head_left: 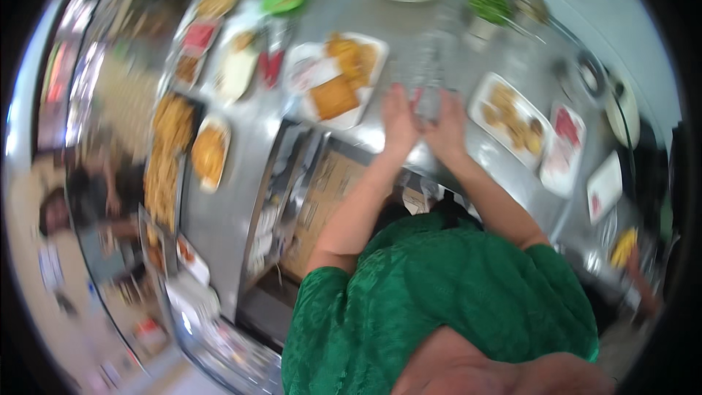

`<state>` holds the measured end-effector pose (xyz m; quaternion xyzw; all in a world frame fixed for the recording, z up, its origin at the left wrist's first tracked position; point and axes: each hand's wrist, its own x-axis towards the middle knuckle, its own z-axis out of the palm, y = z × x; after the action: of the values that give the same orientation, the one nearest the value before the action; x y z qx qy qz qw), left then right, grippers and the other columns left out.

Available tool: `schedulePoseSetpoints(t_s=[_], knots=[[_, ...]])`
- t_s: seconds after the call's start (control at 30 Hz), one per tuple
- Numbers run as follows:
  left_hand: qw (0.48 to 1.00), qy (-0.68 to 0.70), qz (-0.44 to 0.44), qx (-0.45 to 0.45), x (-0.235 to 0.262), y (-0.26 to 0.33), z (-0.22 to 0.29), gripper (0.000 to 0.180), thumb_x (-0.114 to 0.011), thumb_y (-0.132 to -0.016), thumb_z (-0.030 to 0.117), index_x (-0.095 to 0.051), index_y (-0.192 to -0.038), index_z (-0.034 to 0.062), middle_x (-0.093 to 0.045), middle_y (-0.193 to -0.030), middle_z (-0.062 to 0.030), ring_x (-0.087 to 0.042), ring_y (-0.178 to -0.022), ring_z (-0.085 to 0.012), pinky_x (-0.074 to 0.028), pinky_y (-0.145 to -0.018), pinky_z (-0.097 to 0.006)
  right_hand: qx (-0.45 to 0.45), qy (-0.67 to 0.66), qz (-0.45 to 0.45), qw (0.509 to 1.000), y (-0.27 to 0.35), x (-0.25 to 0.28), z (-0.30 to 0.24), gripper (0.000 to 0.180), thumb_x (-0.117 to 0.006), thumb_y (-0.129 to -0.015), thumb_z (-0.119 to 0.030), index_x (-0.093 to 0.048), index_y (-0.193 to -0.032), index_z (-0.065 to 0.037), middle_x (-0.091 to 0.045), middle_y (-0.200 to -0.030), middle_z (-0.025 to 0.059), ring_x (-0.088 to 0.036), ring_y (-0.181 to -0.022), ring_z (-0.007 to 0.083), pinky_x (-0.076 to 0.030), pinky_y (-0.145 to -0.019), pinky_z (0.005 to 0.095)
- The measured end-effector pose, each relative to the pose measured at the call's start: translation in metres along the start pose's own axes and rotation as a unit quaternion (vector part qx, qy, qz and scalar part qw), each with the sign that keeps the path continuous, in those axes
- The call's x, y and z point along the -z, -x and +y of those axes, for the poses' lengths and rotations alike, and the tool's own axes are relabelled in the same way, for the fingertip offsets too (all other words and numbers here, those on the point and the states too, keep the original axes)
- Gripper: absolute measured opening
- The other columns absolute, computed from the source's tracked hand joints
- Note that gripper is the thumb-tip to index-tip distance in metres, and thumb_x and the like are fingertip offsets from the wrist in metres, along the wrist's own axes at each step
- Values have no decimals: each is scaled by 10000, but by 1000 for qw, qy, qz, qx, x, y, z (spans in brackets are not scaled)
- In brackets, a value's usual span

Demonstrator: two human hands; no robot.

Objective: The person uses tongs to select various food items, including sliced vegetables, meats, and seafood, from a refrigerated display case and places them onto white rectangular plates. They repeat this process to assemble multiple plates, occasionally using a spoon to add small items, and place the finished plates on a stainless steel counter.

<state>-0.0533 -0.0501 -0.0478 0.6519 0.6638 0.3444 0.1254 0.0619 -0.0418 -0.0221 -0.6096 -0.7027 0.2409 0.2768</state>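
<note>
Showing at the fingertips: a blurred, silvery item [430, 55], just right of the white tray [351, 117] that bears a golden slab [334, 97]. Left hand [399, 118] and right hand [444, 128] near each other, same side of tray; finger spread or grip cannot be told, motion blur. Left of tray: red-handled tongs [271, 60]. Farther right of tray: chopped greens [489, 4].

No lettering or number can be read. Cardboard [338, 179] below the near edge of the counter [248, 128] bears faint dark marks; a pale sheet [51, 267] beyond its left edge, bluish ones, all blurred.
</note>
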Motion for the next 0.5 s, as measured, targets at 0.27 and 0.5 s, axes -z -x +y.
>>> schedulePoseSetpoints(t_s=[0.27,0.5], knots=[[943,-15,232,239,154,234,-28,235,-646,-761,161,-604,-934,7,-608,-865,-153,-567,-847,-333,-446,-719,-373,353,-107,-76,926,96,-14,-82,434,-492,-678,11,-494,-1111,-9,-457,-1196,216,-410,-1130,401,-315,-965,475],[726,-46,532,433,345,492,-82,265,-554,-833,63,-547,-1096,33,-638,-825,-98,-585,-634,-145,-495,-575,-266,530,-90,-256,804,188,-99,-212,229,-516,-676,4,-545,-899,-38,-559,-911,139,-507,-887,337,-425,-767,425]])
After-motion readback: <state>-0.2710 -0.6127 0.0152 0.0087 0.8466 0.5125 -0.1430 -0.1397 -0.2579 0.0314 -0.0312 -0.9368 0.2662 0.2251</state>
